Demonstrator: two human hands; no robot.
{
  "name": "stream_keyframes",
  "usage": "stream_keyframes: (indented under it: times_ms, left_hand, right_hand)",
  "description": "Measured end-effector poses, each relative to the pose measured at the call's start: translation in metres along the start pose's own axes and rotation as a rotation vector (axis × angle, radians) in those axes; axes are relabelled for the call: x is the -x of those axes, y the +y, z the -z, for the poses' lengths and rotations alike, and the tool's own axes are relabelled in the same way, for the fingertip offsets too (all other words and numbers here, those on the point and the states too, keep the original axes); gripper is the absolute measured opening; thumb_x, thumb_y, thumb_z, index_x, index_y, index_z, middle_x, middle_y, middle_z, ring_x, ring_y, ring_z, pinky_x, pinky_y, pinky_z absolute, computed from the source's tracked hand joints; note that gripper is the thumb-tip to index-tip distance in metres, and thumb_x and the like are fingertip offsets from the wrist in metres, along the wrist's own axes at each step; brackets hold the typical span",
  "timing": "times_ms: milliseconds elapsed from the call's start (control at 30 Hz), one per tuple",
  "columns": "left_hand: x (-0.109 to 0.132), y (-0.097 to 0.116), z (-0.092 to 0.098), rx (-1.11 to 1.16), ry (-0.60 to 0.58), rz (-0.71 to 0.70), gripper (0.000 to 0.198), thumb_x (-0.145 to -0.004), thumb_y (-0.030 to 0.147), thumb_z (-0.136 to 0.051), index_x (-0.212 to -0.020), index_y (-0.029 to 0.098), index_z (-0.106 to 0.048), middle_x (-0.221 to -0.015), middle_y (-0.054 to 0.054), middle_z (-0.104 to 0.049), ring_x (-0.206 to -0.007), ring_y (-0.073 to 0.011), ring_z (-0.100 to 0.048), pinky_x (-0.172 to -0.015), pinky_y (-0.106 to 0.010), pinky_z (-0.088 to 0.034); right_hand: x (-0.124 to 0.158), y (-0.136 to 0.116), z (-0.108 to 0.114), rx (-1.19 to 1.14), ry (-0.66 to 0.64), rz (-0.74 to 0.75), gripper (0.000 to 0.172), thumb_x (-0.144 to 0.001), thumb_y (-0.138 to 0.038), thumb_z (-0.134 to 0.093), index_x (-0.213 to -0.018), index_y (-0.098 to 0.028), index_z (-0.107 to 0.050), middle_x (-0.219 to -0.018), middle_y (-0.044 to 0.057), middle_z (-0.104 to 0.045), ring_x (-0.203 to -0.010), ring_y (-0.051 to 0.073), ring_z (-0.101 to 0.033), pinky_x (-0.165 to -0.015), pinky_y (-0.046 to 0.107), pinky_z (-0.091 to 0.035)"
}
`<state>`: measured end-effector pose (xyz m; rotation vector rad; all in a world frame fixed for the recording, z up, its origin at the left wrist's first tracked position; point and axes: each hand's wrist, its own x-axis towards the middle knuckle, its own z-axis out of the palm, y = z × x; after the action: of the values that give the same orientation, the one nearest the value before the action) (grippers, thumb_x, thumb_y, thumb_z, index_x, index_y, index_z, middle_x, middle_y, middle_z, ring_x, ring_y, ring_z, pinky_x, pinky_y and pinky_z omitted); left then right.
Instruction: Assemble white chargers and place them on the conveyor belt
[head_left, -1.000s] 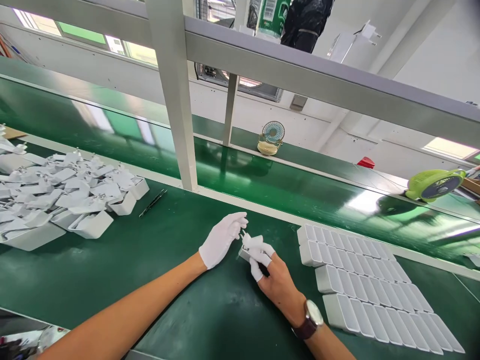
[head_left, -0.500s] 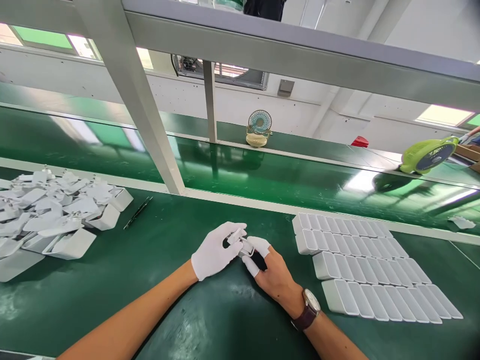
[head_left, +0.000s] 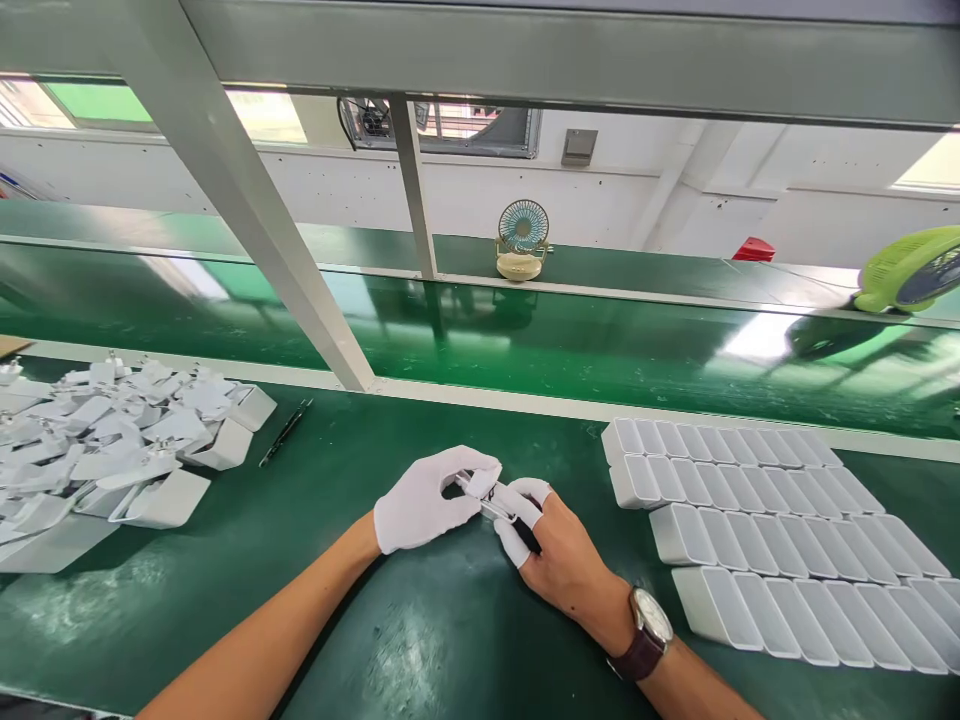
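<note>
My left hand [head_left: 424,500], in a white glove, and my right hand [head_left: 551,550], bare except for white finger cots, meet over the green bench and together pinch one small white charger part [head_left: 487,493]. The fingers of both hands are closed round it, and it is partly hidden between them. A wristwatch [head_left: 645,635] sits on my right wrist. To the right lie rows of white charger shells [head_left: 750,520] set side by side. At the left is a loose pile of white charger parts [head_left: 112,450].
A black pen-like tool [head_left: 285,432] lies beside the pile. Behind the bench runs a green conveyor belt [head_left: 525,340] under a grey frame post [head_left: 247,230]. A small teal desk fan [head_left: 521,240] and a lime-green fan [head_left: 911,270] stand beyond it.
My left hand has closed onto the part that my right hand held alone a second ago. The view has tilted and shifted, so the pile and rows sit differently in frame.
</note>
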<state>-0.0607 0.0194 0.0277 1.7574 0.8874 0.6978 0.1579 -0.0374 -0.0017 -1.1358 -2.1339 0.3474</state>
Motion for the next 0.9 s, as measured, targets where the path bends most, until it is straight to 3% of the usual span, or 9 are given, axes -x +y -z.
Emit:
stream_keyframes:
  times_ms: [300, 400, 533, 767, 900]
  left_hand:
    - [-0.001, 0.003, -0.005, 0.166, 0.059, 0.111, 0.027, -0.087, 0.033, -0.067, -0.110, 0.018, -0.069, -0.109, -0.009, -0.072, -0.094, -0.0219, -0.068, -0.083, -0.034, -0.056]
    - [-0.001, 0.005, -0.003, 0.216, 0.072, 0.124, 0.026, -0.080, 0.028, -0.071, -0.103, 0.017, -0.071, -0.103, -0.009, -0.073, -0.094, -0.0235, -0.069, -0.085, -0.036, -0.055]
    - [0.001, 0.004, -0.005, 0.240, 0.065, 0.158, 0.019, -0.078, 0.021, -0.068, -0.096, 0.017, -0.073, -0.097, -0.007, -0.073, -0.085, -0.0200, -0.066, -0.078, -0.032, -0.054]
    - [0.001, 0.004, -0.003, 0.275, 0.035, 0.135, 0.022, -0.083, 0.028, -0.066, -0.101, 0.017, -0.071, -0.101, -0.009, -0.071, -0.081, -0.0196, -0.063, -0.072, -0.032, -0.052]
    - [0.002, 0.011, 0.006, 0.270, -0.070, 0.052, 0.037, -0.080, 0.029, -0.064, -0.115, 0.017, -0.066, -0.110, -0.011, -0.070, -0.086, -0.0229, -0.064, -0.078, -0.036, -0.053]
  right_hand:
    - [0.007, 0.003, -0.003, -0.037, 0.018, 0.040, 0.049, -0.094, -0.012, -0.052, -0.141, -0.024, -0.046, -0.117, 0.012, -0.062, -0.101, 0.025, -0.062, -0.084, 0.041, -0.058]
    - [0.010, 0.003, -0.002, -0.106, -0.007, 0.020, 0.051, -0.095, -0.010, -0.050, -0.143, -0.023, -0.041, -0.118, 0.012, -0.063, -0.102, 0.024, -0.061, -0.085, 0.040, -0.057]
    - [0.012, 0.003, -0.002, -0.109, -0.007, 0.027, 0.049, -0.096, -0.012, -0.050, -0.142, -0.022, -0.039, -0.114, 0.012, -0.064, -0.099, 0.024, -0.062, -0.082, 0.040, -0.057]
    - [0.012, 0.004, -0.004, -0.143, -0.013, -0.006, 0.047, -0.096, -0.013, -0.051, -0.140, -0.024, -0.041, -0.111, 0.011, -0.065, -0.099, 0.024, -0.064, -0.082, 0.040, -0.057]
    - [0.011, 0.005, -0.004, -0.148, -0.014, -0.037, 0.043, -0.096, -0.015, -0.053, -0.137, -0.024, -0.044, -0.115, 0.011, -0.065, -0.100, 0.024, -0.065, -0.085, 0.040, -0.058]
